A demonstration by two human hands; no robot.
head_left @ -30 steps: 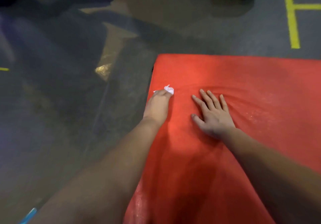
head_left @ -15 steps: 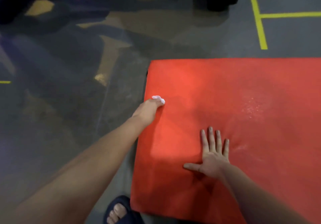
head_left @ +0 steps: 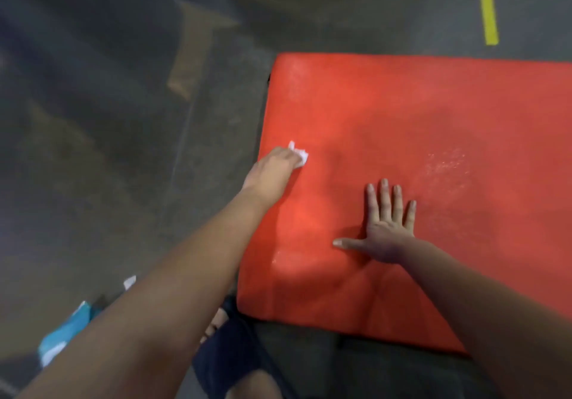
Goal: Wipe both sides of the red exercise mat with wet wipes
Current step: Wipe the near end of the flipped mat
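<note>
Grey floor (head_left: 108, 120), yellow tape (head_left: 489, 11), perhaps a blue wipe pack (head_left: 62, 333); red mat (head_left: 433, 113) lies flat, left hand (head_left: 272, 171) grips a bunched wipe (head_left: 299, 154), right hand (head_left: 387, 228) splayed flat.

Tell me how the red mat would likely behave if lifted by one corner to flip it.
Probably bends rather than stays board-stiff: the red mat shows faint creases by the pressing right hand. Likely bulky for one hand, since it runs past the frame's right edge. Shiny patches above and below the wet wipe hint at a slick, damp surface.
</note>
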